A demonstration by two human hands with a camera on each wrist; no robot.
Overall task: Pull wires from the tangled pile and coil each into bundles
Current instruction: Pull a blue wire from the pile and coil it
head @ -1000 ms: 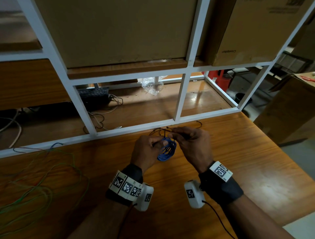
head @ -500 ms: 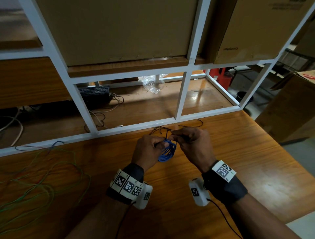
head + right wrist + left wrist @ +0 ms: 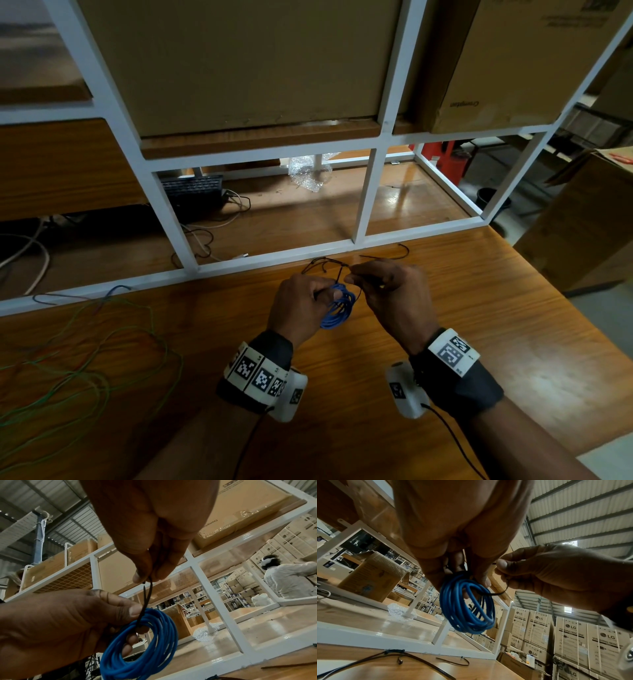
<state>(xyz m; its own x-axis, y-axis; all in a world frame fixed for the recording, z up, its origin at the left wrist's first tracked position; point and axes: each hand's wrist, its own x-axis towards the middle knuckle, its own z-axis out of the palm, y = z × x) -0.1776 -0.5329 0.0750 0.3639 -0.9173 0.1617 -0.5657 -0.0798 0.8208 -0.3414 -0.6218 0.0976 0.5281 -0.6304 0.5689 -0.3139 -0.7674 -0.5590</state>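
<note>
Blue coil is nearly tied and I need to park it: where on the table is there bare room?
Bare wood lies on the table right of the right hand, out to the edge, and between the wrists toward you. Crowded: loose green wires fill the left side, and black ties lie along the white frame beyond the blue coil held by the left hand.

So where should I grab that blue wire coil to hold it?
Pinch the blue wire coil at its top, coming from the left, as the left hand does. All the loops bunch there, and the black tie passes round that spot.
</note>
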